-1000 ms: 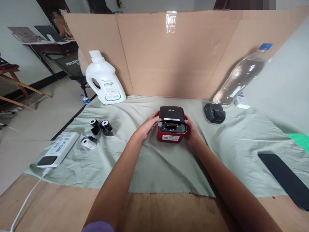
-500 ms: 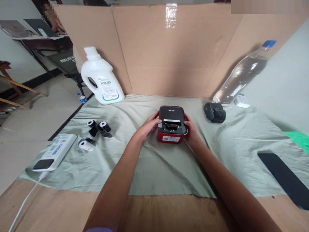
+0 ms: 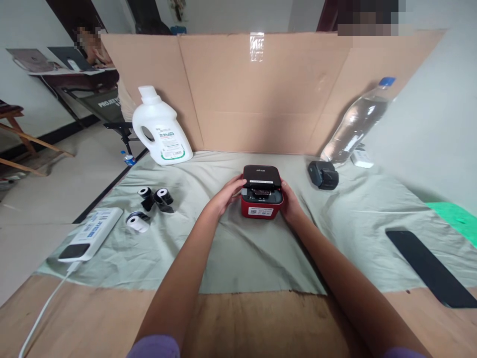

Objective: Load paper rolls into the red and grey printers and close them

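A small red label printer (image 3: 253,212) with a black top stands on the green cloth in the middle. Its black lid (image 3: 262,174) is tilted up at the front, with a gap showing below it and dark material in the slot. My left hand (image 3: 228,194) grips the left side, thumb at the lid's edge. On the opposite side my right hand (image 3: 292,200) holds the printer, fingertips near the lid's front corner. The fingers behind and beneath the sides are partly hidden.
Several small rolls (image 3: 164,196) and a white power bank (image 3: 93,233) with a cable lie left. A detergent bottle (image 3: 164,129) and a water bottle (image 3: 356,124) lean on the cardboard (image 3: 261,94). At right are a small black device (image 3: 323,175) and a phone (image 3: 428,266).
The printer's lid has risen at the front, opening a gap above the body. Both hands stay at its sides. The camera view has shifted, showing more above the cardboard.
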Demonstrator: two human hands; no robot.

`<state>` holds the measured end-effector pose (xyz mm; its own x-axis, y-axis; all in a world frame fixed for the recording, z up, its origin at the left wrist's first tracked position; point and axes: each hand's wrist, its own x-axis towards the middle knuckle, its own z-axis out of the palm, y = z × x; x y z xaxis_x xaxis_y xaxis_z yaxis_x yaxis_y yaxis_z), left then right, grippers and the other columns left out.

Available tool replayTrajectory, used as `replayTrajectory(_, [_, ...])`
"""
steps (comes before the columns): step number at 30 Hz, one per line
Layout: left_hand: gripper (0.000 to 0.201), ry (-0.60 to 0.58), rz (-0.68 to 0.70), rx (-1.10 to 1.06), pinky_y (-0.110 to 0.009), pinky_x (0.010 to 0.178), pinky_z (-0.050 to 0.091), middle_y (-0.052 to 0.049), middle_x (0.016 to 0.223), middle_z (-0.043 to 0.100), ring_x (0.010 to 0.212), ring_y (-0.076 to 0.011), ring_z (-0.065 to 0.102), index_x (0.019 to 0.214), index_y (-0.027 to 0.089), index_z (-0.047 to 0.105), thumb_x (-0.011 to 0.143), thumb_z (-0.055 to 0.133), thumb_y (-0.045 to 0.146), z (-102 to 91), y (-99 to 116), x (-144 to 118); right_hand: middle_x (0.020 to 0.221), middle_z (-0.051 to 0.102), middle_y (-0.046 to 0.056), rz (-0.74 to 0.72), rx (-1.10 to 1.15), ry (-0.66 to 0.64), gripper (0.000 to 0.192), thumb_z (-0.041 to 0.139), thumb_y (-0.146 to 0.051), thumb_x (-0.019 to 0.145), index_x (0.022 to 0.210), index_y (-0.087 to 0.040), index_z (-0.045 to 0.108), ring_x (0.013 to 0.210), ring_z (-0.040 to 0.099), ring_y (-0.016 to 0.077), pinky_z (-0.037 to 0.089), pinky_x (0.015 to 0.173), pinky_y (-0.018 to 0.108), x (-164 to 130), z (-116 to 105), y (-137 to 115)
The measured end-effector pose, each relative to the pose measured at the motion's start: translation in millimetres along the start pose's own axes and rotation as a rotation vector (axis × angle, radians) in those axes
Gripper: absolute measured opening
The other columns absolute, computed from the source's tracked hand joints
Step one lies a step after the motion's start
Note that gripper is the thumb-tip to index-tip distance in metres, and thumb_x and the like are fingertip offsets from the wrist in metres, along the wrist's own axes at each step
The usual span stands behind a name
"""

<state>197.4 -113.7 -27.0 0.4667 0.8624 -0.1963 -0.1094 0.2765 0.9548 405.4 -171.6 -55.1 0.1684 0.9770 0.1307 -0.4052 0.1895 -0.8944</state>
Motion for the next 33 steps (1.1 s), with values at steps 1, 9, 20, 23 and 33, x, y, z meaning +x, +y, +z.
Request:
replayTrajectory(1, [0.061, 0.005, -0.005, 0.002, -0.029, 0.093, 0.049, -0.004, 0.135, 0.063, 0.125, -0.0229, 0.058, 0.139, 0.032, 0.054, 0.081, 0.067, 0.046, 0.6, 2, -1, 0.124, 0.07, 0.0, 0.003, 0.007, 0.0, 0.046, 0.061, -0.051, 0.082, 0.122, -0.028, 0.063, 0.124, 0.06, 0.025, 0.051, 0.102, 0.042, 0, 0, 0])
replayTrajectory(9, [0.066, 0.034, -0.035, 0.001, -0.025, 0.084, 0.048, -0.003, 0.123, 0.069, 0.113, -0.019, 0.063, 0.139, 0.031, 0.054, 0.074, 0.065, 0.027, 9.8, 9, -8, 0.113, 0.074, -0.002, 0.088, 0.001, 0.031, 0.048, 0.061, -0.029, 0.071, 0.118, -0.027, 0.065, 0.104, 0.067, 0.0243, 0.056, 0.085, 0.036, 4, -2, -5])
replayTrajectory(20, [0.065, 0.062, 0.006, 0.045, -0.026, 0.085, 0.05, -0.005, 0.119, 0.071, 0.111, -0.0207, 0.065, 0.139, 0.029, 0.055, 0.075, 0.068, 0.031, 8.1, 6, -9, 0.119, 0.073, 0.0, 0.053, -0.004, 0.044, 0.048, 0.064, -0.031, 0.07, 0.118, -0.026, 0.065, 0.117, 0.062, 0.0258, 0.05, 0.1, 0.04, 5, -4, -2])
replayTrajectory(23, [0.066, 0.063, 0.054, 0.075, -0.031, 0.092, 0.049, -0.002, 0.142, 0.058, 0.124, -0.0238, 0.058, 0.141, 0.035, 0.052, 0.077, 0.068, 0.032, 6.1, 8, -8, 0.129, 0.068, 0.0, 0.009, -0.011, 0.005, 0.052, 0.063, -0.036, 0.075, 0.126, -0.028, 0.062, 0.126, 0.057, 0.0259, 0.048, 0.105, 0.043, 4, -4, -1])
replayTrajectory(33, [0.025, 0.157, 0.579, 0.384, -0.036, 0.108, 0.042, -0.005, 0.133, 0.064, 0.128, -0.0241, 0.054, 0.104, 0.025, 0.077, 0.089, 0.059, 0.035, 9.2, 15, -7, 0.144, 0.058, 0.0, -0.241, -0.347, 0.08, 0.041, 0.065, -0.05, 0.085, 0.122, -0.033, 0.069, 0.137, 0.048, 0.0241, 0.041, 0.113, 0.046, 4, -8, -21])
